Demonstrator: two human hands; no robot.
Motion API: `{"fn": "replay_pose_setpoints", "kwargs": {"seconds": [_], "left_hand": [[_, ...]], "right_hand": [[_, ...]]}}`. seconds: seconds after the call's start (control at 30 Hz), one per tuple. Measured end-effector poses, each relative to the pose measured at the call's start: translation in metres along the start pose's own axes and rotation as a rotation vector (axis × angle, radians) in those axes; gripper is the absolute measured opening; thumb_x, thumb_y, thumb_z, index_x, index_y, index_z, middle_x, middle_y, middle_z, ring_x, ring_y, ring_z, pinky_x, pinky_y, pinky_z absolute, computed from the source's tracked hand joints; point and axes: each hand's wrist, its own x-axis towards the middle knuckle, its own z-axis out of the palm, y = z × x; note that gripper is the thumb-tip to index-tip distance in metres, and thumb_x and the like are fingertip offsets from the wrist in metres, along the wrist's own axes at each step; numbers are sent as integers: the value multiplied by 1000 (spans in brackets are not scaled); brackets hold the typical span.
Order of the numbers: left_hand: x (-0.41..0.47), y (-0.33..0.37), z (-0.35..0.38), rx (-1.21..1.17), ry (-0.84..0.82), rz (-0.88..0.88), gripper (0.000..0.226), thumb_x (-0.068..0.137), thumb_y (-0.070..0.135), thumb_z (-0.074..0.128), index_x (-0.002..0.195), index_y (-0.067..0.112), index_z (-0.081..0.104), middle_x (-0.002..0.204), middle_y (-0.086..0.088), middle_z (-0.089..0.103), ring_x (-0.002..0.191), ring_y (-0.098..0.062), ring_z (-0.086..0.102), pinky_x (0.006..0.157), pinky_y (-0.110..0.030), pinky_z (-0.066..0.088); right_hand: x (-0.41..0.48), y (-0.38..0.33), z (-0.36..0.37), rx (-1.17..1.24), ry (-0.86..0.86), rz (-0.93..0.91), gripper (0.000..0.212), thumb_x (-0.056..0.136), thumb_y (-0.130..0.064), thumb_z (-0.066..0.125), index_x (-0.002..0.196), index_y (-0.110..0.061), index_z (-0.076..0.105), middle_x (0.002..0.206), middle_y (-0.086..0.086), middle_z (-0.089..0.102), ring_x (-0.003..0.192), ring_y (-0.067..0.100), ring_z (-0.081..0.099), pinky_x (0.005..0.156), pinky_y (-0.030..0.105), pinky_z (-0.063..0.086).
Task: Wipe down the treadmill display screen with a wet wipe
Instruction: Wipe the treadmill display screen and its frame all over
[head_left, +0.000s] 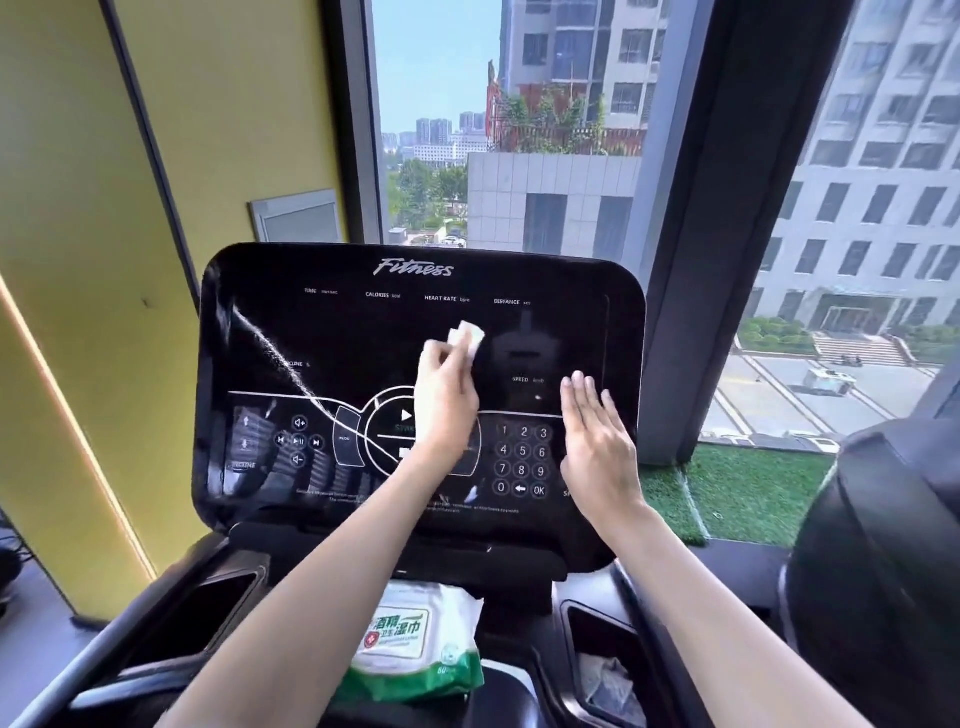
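Observation:
The black glossy treadmill display screen (322, 332) fills the middle of the view, with white printed labels, a keypad and a round start button. My left hand (444, 395) holds a folded white wet wipe (467, 336) against the screen's centre, fingers curled round it. My right hand (597, 441) lies flat with straight fingers on the right part of the screen, beside the number keypad (522, 460). A wet streak (270, 343) runs diagonally across the left half of the glass.
A green and white pack of wet wipes (415, 639) lies on the console tray below the screen. Cup holders sit at left (208, 613) and right (602, 654), the right one holding crumpled wipes. A window is behind, a yellow wall (78, 260) at left.

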Motion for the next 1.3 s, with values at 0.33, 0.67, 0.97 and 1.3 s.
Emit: {"fn": "replay_pose_setpoints", "kwargs": {"seconds": [0.33, 0.67, 0.97, 1.3], "left_hand": [[6, 11, 6, 12, -94, 71, 42, 86, -7, 54, 126, 4, 56, 93, -15, 49, 83, -28, 52, 75, -37, 50], [3, 13, 3, 58, -251, 302, 50, 74, -20, 56, 121, -2, 57, 92, -16, 47, 82, -30, 49, 75, -43, 51], [-9, 13, -5, 110, -409, 455, 61, 67, -19, 56, 124, 4, 52, 103, -10, 41, 92, -33, 52, 56, -43, 54], [-8, 23, -14, 212, -599, 801, 61, 65, -8, 66, 123, 3, 54, 93, -8, 50, 84, -21, 45, 60, -39, 52]], "right_hand": [[-37, 12, -8, 128, 33, 53, 69, 61, 22, 59, 127, 3, 53, 134, 16, 52, 126, 24, 48, 109, 38, 33], [-39, 5, -6, 118, 29, 93, 68, 49, 19, 73, 115, 6, 61, 122, 20, 60, 114, 28, 58, 103, 46, 36], [-35, 5, 0, 103, 115, 102, 56, 53, 21, 69, 107, 7, 65, 114, 21, 64, 107, 29, 63, 99, 46, 40], [-34, 10, 6, 81, 131, 64, 53, 52, 19, 69, 103, 7, 67, 112, 22, 65, 105, 30, 63, 95, 45, 46]]}}
